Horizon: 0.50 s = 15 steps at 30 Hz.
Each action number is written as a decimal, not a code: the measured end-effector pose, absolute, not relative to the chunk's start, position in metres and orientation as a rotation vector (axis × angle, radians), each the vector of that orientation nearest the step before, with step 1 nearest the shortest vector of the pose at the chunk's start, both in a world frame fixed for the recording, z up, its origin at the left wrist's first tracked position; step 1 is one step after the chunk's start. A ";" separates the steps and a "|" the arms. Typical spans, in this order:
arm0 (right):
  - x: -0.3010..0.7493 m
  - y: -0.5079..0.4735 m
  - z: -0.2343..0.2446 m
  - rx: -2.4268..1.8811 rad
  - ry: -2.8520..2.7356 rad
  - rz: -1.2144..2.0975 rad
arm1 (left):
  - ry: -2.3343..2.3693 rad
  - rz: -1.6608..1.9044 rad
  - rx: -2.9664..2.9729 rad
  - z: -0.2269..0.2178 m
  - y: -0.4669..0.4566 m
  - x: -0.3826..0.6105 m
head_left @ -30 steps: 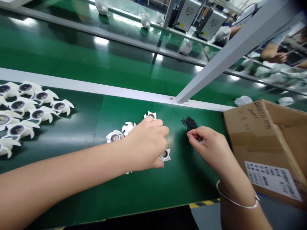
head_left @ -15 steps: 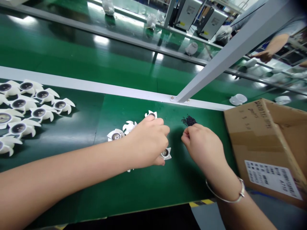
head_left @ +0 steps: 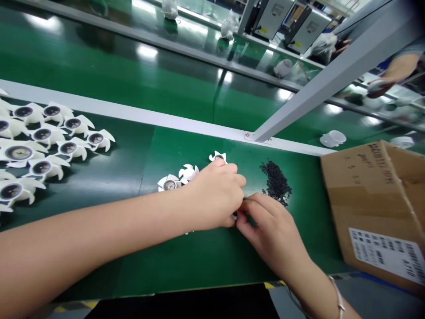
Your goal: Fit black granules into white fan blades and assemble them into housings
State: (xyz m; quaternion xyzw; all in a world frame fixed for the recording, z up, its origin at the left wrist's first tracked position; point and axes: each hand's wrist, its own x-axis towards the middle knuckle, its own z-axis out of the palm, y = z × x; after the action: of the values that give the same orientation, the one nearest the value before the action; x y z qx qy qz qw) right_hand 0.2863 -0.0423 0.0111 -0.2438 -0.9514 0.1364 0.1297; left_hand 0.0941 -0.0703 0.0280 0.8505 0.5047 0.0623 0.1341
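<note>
While our left hand (head_left: 214,197) is curving down and resting its fingertips on a small white plastic fan (head_left: 218,156), our right hand (head_left: 268,232) is pinching its fingers together at a small piece (head_left: 235,214) beside the left hand; we cannot tell exactly what this piece is. Two more white fans (head_left: 169,184) are lying just left of the hands on the green worktop (head_left: 186,146). Black granules (head_left: 275,182) are forming a loose pile near the right hand, and a cardboard box (head_left: 375,208) is standing to the right. Many finished fans (head_left: 43,141) are lying in rows at the left, and a co-worker's hand (head_left: 392,73) is reaching across beyond a grey metal beam (head_left: 318,97).
</note>
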 end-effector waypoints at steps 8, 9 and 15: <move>0.287 -0.047 0.023 -0.311 -2.858 0.004 | 1.461 0.143 2.464 0.027 -0.070 0.096; 0.289 -0.047 0.025 -0.275 -2.864 -0.011 | 1.461 0.142 2.463 0.027 -0.070 0.095; 0.325 -0.033 0.030 -0.691 -2.579 0.076 | 1.511 0.537 2.342 0.055 -0.078 0.071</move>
State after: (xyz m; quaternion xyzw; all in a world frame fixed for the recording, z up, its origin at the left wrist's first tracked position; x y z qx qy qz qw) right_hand 0.3246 -0.0327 0.0296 -0.2517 -0.9389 0.0276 0.2330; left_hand 0.0714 -0.0777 0.0551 0.8157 0.5262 0.1870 0.1508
